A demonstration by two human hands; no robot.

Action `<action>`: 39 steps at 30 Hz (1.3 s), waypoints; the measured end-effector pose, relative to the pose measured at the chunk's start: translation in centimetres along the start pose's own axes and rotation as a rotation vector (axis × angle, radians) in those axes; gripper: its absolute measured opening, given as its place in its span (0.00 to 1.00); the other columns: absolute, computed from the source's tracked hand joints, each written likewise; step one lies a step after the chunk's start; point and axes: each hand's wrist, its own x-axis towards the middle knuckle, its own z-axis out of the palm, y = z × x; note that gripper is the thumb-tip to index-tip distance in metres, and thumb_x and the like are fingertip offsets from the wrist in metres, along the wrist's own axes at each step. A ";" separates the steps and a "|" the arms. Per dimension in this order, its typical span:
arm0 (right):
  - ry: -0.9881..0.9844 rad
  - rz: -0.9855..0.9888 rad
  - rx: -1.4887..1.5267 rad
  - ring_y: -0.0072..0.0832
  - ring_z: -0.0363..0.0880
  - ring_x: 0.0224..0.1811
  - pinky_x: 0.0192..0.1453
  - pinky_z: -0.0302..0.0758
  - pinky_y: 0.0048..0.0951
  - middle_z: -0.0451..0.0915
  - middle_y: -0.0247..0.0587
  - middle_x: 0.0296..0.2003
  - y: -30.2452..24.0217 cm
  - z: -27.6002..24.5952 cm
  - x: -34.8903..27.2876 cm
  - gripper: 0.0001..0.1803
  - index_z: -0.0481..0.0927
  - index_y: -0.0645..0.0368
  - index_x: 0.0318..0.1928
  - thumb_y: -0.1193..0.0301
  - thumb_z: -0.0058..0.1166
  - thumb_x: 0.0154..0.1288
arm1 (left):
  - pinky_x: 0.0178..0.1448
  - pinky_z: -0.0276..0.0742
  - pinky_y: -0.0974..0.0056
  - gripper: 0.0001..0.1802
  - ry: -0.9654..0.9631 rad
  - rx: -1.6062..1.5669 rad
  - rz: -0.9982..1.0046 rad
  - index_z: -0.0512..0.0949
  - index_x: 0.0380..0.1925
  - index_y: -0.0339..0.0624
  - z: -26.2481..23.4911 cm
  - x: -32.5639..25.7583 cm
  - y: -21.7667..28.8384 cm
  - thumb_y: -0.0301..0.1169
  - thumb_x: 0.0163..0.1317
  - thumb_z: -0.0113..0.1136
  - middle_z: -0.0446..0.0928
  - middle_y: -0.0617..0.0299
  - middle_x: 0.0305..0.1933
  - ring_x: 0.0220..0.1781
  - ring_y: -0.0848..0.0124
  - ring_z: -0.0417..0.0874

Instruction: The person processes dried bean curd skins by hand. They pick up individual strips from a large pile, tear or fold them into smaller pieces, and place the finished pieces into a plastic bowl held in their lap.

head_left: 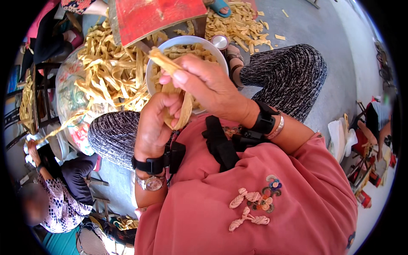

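Big yellow heap (112,70) left of the left grip (156,118), red surface (159,19) past the right grip (206,84), white bowl (182,39) under it, hands close together, fingers bent, left pinching a folded strip (185,112), right pinching a rolled strip (163,60).

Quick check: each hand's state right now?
Left hand: closed, holding a yellowish strip.
Right hand: closed, pinching a yellowish length, perhaps the same strip.

Flat red board (161,19) w/ wood edge, approx. 11 o'clk; round silver-lidded container (219,42) & blue slipper (221,7), 12; white plastic bag (338,138), 3.
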 end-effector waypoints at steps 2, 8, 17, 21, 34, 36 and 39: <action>-0.014 0.198 0.086 0.31 0.72 0.26 0.32 0.68 0.31 0.72 0.43 0.23 -0.7 0.2 0.0 0.15 0.71 0.64 0.30 0.65 0.42 0.68 | 0.27 0.66 0.70 0.09 0.038 0.025 0.000 0.70 0.22 0.41 0.3 -0.9 0.0 0.32 0.58 0.48 0.68 0.66 0.21 0.21 0.75 0.68; 0.000 0.297 -0.090 0.42 0.67 0.22 0.30 0.66 0.37 0.67 0.53 0.20 -0.7 0.1 -0.8 0.15 0.71 0.64 0.30 0.64 0.43 0.66 | 0.39 0.76 0.65 0.09 0.157 0.664 0.250 0.76 0.33 0.33 2.0 -3.0 1.9 0.30 0.59 0.60 0.76 0.54 0.36 0.33 0.69 0.78; -0.404 0.468 0.085 0.18 0.62 0.24 0.30 0.63 0.26 0.64 0.34 0.19 -2.4 -1.6 -1.9 0.21 0.70 0.63 0.24 0.59 0.39 0.68 | 0.39 0.75 0.64 0.09 0.149 1.278 1.028 0.74 0.30 0.35 2.2 -3.6 0.5 0.26 0.53 0.65 0.77 0.53 0.38 0.36 0.61 0.79; -0.378 0.523 0.066 0.21 0.66 0.25 0.31 0.66 0.28 0.69 0.37 0.22 -4.0 -1.2 -2.7 0.23 0.72 0.63 0.30 0.54 0.43 0.68 | 0.39 0.73 0.71 0.08 0.100 0.840 0.786 0.74 0.34 0.36 1.5 -4.4 -0.3 0.23 0.56 0.63 0.78 0.61 0.35 0.37 0.75 0.77; -0.433 0.113 -0.010 0.37 0.77 0.31 0.37 0.71 0.32 0.76 0.44 0.28 -7.1 -0.2 -2.2 0.16 0.74 0.61 0.40 0.59 0.46 0.68 | 0.60 0.66 0.62 0.26 -0.152 -0.030 0.602 0.71 0.53 0.32 1.0 -6.9 -1.0 0.31 0.56 0.63 0.75 0.56 0.49 0.52 0.67 0.75; -0.412 0.120 0.018 0.41 0.78 0.30 0.35 0.71 0.34 0.77 0.47 0.27 -7.3 -0.6 -1.9 0.17 0.75 0.61 0.39 0.58 0.46 0.68 | 0.60 0.66 0.62 0.25 -0.214 -0.067 0.563 0.71 0.53 0.30 1.0 -6.6 -0.8 0.26 0.54 0.61 0.75 0.55 0.50 0.52 0.66 0.75; -0.433 0.082 -0.006 0.38 0.77 0.30 0.35 0.70 0.33 0.76 0.45 0.27 -7.0 -1.0 -1.7 0.17 0.74 0.62 0.38 0.59 0.45 0.69 | 0.56 0.73 0.56 0.29 -0.154 0.070 0.604 0.68 0.54 0.33 0.0 -6.3 -1.1 0.31 0.52 0.63 0.73 0.52 0.48 0.51 0.61 0.76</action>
